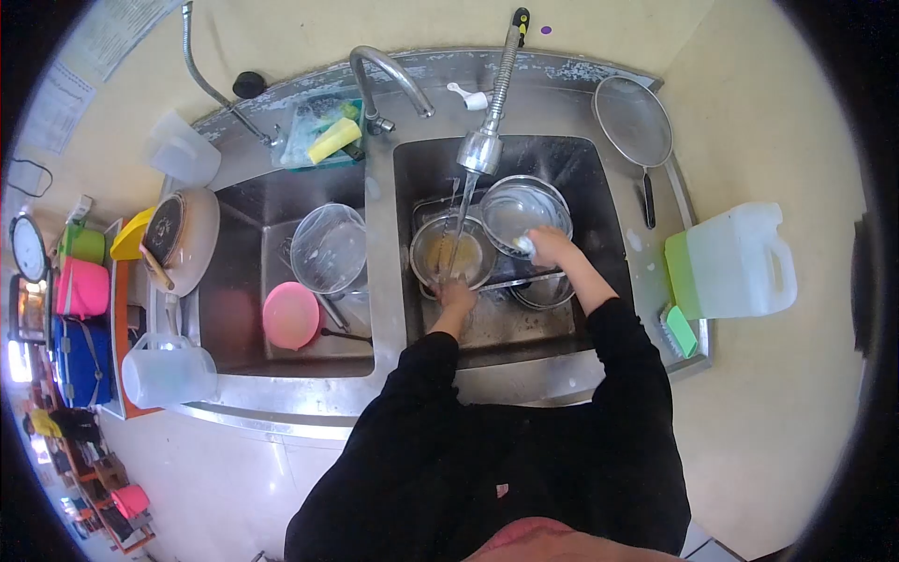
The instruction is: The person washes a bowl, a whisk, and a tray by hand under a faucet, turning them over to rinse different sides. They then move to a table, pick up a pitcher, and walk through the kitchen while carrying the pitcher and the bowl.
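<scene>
The left hand (457, 296) is at the near side of a round, shiny bowl (479, 258), under running water; whether its fingers clamp, one cannot tell. The right hand (551, 245) is closed on a small pale pad (523, 245), at the smooth metal basin (524, 208) beside it, inside the steel sink (599, 215).

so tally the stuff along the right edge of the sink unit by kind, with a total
Round mesh strainer: 1
Large jug with green liquid: 1
Green scrub brush: 1
Total: 3
</scene>
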A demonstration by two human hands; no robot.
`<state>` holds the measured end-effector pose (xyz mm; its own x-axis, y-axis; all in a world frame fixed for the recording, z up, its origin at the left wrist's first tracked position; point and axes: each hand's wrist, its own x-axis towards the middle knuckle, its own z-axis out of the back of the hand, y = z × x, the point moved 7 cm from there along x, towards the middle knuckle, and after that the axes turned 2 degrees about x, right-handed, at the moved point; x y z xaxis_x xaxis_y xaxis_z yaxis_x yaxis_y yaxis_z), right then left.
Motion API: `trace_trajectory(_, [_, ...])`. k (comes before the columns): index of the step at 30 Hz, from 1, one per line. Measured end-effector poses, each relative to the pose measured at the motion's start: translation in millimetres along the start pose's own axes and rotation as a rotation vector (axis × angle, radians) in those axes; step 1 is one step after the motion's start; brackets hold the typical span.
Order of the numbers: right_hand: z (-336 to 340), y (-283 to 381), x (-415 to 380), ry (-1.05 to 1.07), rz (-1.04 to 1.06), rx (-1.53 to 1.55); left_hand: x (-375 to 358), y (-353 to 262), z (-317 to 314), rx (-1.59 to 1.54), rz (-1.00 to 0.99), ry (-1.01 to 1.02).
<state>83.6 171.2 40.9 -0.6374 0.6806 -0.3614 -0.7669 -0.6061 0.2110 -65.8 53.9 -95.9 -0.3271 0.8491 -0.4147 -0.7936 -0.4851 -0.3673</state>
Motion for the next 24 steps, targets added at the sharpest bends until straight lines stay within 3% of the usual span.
trace_trajectory(2, [-11,-20,19,0.024,-0.049,-0.091,-2,3,-18,0.423,-0.089,0.150])
trace_trajectory(7, [9,-23,8,0.025,-0.224,-0.183,13,-13,-10,0.425,-0.248,-0.008])
trace_trajectory(10, [14,-36,0,-0.320,-0.363,0.102,7,-28,40,0.327,-0.305,-0.192])
trace_trajectory(17, [-24,-52,-9,-0.596,-0.307,0.421,-19,-53,116,0.041,-0.435,-0.389])
trace_trajectory(20, [-56,-54,-10,-0.661,-0.301,0.917,-26,-56,130,-0.055,-0.397,-0.343])
trace_trajectory(21, [-60,-52,-15,-0.661,-0.429,1.034,-29,-57,135,-0.061,-0.370,-0.342])
trace_trajectory(24, [-55,-27,-25,-0.681,-0.456,1.434,-40,-62,149,-0.170,-0.306,-0.367])
